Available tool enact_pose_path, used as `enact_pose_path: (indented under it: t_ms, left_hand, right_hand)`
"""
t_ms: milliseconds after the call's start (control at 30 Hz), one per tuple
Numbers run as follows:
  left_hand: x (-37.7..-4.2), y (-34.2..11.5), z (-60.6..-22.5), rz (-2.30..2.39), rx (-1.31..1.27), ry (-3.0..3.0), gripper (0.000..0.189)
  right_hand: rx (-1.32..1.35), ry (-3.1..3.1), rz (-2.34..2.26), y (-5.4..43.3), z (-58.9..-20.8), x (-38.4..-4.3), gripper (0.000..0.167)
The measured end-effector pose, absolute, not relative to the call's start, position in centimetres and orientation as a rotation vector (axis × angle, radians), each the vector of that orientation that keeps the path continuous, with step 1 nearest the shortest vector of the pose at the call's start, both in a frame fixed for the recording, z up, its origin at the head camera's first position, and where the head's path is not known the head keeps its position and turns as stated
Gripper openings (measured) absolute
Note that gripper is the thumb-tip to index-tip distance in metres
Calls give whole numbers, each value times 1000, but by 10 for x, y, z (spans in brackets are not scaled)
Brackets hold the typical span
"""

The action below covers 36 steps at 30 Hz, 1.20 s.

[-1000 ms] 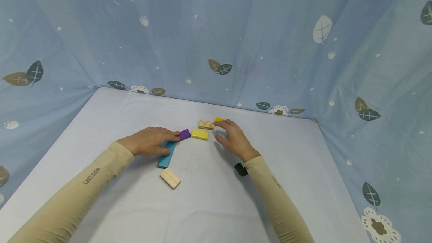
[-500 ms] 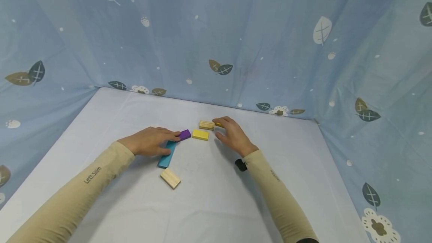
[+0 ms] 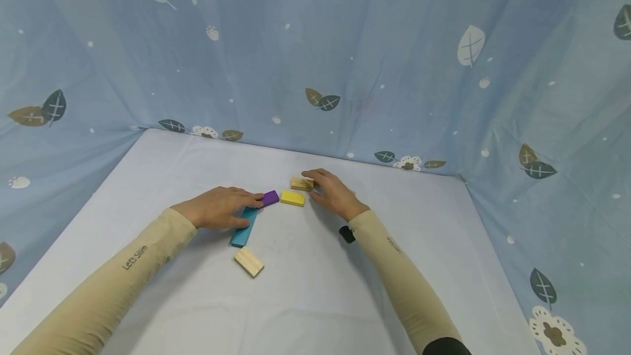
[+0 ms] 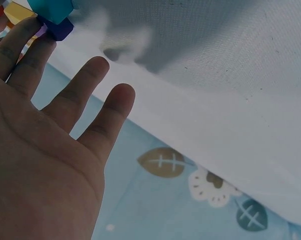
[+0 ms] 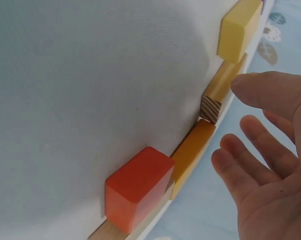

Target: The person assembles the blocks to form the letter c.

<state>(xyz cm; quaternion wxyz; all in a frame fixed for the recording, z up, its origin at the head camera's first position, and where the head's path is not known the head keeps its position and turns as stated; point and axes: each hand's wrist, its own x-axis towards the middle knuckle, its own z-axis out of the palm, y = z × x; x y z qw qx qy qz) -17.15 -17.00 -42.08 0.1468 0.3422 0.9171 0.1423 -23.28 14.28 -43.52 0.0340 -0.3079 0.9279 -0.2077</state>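
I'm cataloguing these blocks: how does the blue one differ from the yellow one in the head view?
The blue block looks longer than the yellow block. The blue block runs roughly front to back, while the yellow block lies roughly crosswise. The left hand partly covers the blue block; the yellow block is uncovered. Both rest on the white surface.

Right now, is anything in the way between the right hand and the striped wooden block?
Nothing visible. The right hand is at the right end of the striped wooden block, though contact is unclear. The yellow block lies nearer the person, not between them.
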Motion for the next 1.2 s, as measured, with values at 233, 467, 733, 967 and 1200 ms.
enact_pose_path:
  t_ms: [233, 467, 733, 967, 1200]
  left_hand:
    - [-172, -170, -421, 412, 971, 2639, 54]
    - [-172, -170, -421, 402, 972, 2636, 54]
    - [-172, -170, -422, 403, 985, 2646, 54]
    - [-170, -170, -420, 414, 993, 2647, 54]
    - [-170, -171, -419, 423, 1005, 2645, 53]
  right_hand:
    - [-965, 2832, -596, 136, -437, -239, 56]
    - [-926, 2837, -590, 129, -436, -245, 53]
    - [-889, 2801, -490, 121, -437, -251, 47]
    - [-969, 2810, -448, 120, -441, -251, 40]
    - [-1005, 2807, -476, 119, -442, -252, 38]
